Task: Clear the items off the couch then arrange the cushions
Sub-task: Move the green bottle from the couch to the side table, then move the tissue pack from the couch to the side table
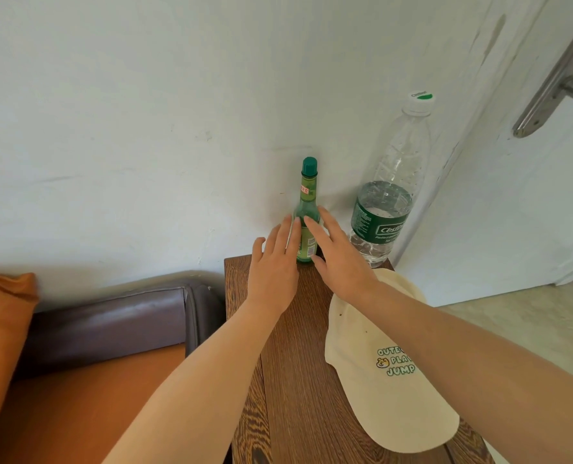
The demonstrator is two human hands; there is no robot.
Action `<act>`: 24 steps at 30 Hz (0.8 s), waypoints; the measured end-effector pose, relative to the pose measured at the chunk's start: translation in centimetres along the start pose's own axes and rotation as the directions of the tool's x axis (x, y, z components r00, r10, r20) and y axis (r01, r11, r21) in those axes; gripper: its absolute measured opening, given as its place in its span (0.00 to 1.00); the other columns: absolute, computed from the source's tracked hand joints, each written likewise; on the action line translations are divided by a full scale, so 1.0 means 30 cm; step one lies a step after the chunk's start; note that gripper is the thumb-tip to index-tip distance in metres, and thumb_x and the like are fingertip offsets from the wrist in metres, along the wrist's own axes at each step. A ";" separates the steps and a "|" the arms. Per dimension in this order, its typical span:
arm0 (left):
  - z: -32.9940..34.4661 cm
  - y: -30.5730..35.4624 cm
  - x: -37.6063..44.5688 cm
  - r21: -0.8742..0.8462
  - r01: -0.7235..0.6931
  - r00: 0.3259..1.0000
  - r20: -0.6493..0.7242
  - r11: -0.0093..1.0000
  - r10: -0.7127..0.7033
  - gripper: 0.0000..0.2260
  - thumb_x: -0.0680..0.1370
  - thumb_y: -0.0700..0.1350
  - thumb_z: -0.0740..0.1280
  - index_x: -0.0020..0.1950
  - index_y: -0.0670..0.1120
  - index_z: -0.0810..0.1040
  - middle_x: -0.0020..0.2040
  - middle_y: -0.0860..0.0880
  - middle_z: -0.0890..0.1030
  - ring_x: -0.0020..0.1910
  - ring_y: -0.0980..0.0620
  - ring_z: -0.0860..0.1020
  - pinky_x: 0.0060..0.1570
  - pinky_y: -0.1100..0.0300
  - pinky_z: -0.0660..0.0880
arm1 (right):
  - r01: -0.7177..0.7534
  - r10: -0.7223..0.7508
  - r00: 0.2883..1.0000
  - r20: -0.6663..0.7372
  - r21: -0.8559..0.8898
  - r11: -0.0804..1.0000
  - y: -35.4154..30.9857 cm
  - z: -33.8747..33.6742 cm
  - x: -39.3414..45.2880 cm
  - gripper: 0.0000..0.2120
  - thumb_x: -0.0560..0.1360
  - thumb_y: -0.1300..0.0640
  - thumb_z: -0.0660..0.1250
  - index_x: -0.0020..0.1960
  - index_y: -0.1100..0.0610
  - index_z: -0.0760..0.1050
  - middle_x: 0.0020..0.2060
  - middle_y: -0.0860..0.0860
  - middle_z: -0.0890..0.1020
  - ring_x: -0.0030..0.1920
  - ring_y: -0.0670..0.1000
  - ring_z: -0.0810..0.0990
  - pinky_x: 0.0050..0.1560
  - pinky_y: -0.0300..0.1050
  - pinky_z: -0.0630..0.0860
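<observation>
**Greens, cream and brown at the wall end of the table**

A dark brown, strongly grained wood pattern is shown by the side table (298, 380). At its far edge, a green glass bottle (306, 226) is topped by a teal cap, and a clear water bottle (387, 202) is wrapped in a dark green label. The cream cap (389, 390) is printed with green lettering. The couch (110, 333) is coloured purplish brown and orange.

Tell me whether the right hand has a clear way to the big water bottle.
Probably yes: the right hand is open beside the water bottle, with nothing between them on the wooden table.
</observation>
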State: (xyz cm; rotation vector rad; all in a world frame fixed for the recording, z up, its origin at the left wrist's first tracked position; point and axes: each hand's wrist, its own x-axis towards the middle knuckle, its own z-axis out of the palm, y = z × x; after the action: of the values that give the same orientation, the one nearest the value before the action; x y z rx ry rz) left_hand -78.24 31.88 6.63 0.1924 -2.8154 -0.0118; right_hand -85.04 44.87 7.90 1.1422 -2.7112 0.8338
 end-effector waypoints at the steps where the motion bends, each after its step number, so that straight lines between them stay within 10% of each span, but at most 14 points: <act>1: -0.013 -0.003 -0.010 0.014 0.000 1.000 0.011 1.000 -0.001 0.37 0.69 0.43 0.74 0.76 0.41 0.63 0.73 0.43 0.68 0.68 0.46 0.72 0.61 0.50 0.70 | 0.003 -0.003 1.000 0.013 -0.008 1.000 -0.010 -0.012 -0.009 0.33 0.75 0.66 0.67 0.76 0.55 0.57 0.77 0.56 0.53 0.70 0.58 0.67 0.64 0.52 0.73; 8: -0.129 -0.030 -0.098 0.098 -0.034 0.998 0.049 0.995 0.030 0.37 0.67 0.46 0.76 0.74 0.42 0.67 0.72 0.43 0.70 0.67 0.45 0.73 0.62 0.49 0.71 | -0.012 0.028 0.991 0.130 -0.119 0.993 -0.100 -0.097 -0.061 0.31 0.77 0.61 0.65 0.76 0.54 0.56 0.77 0.53 0.51 0.74 0.56 0.59 0.66 0.52 0.70; 14: -0.275 -0.081 -0.243 0.186 0.001 0.985 0.170 0.982 -0.033 0.35 0.81 0.53 0.58 0.79 0.47 0.38 0.80 0.46 0.43 0.78 0.46 0.48 0.74 0.48 0.47 | 0.086 -0.013 0.960 0.281 -0.246 0.965 -0.237 -0.143 -0.140 0.33 0.79 0.58 0.62 0.78 0.51 0.49 0.78 0.51 0.46 0.76 0.53 0.51 0.71 0.49 0.59; 24: -0.468 -0.284 -0.628 0.198 0.047 0.997 0.052 0.979 -0.059 0.36 0.77 0.60 0.65 0.79 0.48 0.54 0.79 0.46 0.57 0.76 0.45 0.60 0.73 0.46 0.57 | 0.277 -0.185 0.941 0.284 -0.333 0.901 -0.608 -0.083 -0.285 0.27 0.81 0.52 0.58 0.78 0.50 0.53 0.78 0.53 0.51 0.76 0.56 0.54 0.74 0.55 0.58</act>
State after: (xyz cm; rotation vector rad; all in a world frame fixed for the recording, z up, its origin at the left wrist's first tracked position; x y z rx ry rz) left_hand -54.99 26.14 13.79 0.3174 -2.8660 0.2541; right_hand -66.74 41.15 15.88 1.5151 -2.6714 0.1424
